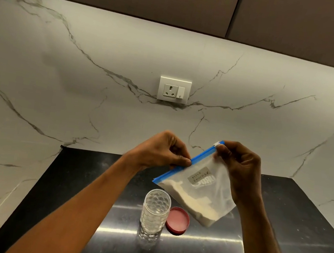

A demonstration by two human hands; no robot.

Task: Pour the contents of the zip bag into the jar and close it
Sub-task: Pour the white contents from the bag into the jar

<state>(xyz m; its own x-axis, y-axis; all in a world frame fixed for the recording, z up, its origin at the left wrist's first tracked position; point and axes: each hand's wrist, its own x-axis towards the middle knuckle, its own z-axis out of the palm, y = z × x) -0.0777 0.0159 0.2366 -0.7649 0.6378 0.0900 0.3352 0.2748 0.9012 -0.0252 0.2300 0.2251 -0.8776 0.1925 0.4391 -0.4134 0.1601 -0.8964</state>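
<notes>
I hold a clear zip bag [197, 193] with a blue zip strip, a small label and white powder in its lower part, tilted in the air above the counter. My left hand [165, 149] pinches the blue strip near its middle. My right hand [239, 168] pinches the upper right corner by the white slider. Below the bag stands a clear, dimpled plastic jar [155, 212], upright and without its lid. The pink lid [178, 220] lies flat on the counter, touching the jar's right side.
The dark glossy counter [275, 238] is bounded by white marble walls at the back and both sides. A white wall socket [174, 90] sits on the back wall, and brown cabinets hang above.
</notes>
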